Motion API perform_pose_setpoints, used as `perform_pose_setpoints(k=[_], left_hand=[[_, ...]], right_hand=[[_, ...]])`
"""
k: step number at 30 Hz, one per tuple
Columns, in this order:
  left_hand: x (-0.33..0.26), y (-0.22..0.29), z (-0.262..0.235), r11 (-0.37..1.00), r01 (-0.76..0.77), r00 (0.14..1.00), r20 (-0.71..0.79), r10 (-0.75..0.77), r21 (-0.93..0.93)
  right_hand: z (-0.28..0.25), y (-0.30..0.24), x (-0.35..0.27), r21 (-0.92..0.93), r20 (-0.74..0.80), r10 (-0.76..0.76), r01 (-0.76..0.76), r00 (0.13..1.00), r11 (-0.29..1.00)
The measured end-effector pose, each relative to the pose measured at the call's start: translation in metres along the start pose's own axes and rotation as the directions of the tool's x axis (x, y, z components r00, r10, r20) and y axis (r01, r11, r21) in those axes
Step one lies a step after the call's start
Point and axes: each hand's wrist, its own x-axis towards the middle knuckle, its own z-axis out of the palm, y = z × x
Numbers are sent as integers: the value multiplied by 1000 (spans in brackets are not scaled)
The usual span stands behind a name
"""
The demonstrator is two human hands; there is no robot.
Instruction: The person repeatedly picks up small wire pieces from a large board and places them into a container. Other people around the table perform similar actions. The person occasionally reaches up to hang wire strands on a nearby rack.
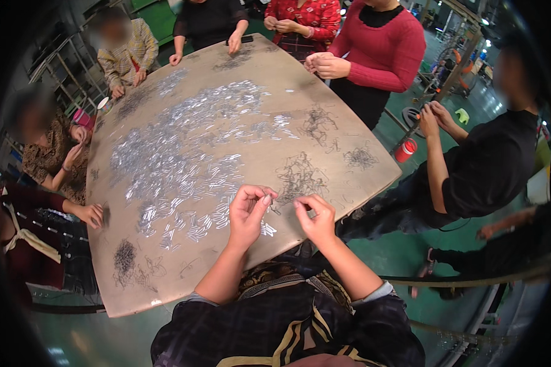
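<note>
The left hand (246, 211) pinches a small silvery metal tube (267, 199) upright at its fingertips, lifted clear of the brown tabletop (324, 92). The right hand (315, 215) at three o'clock pinches something too small to identify. Loose tubes (177, 159) lie heaped at eleven o'clock, thin dark wire springs (299, 177) at one, both within reach.

Left hand (246, 211) pinches a small silver metal piece (266, 199) at its fingertips; right hand (315, 215) is raised just beside it, fingers curled, contents not discernible. Both hover over the near edge of the table (349, 177), with silver pieces (177, 153) spread across it and dark wire tangles (299, 177) nearby. Other people stand around the table.
</note>
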Motion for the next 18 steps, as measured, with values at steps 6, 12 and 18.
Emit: perform_pose_setpoints(k=[6, 12, 18], left_hand=[[-2, 19, -10, 995, -94, 994, -44, 96, 43], [-7, 26, -12, 991, -107, 993, -47, 111, 82], [-10, 26, -12, 993, -88, 995, -46, 92, 74]], right_hand=[[14, 35, -24, -259, 368, 129, -32, 921, 965], [48, 38, -50, -277, 475, 55, 90, 878, 957], [57, 43, -54, -325, 496, -50, 239, 867, 915]])
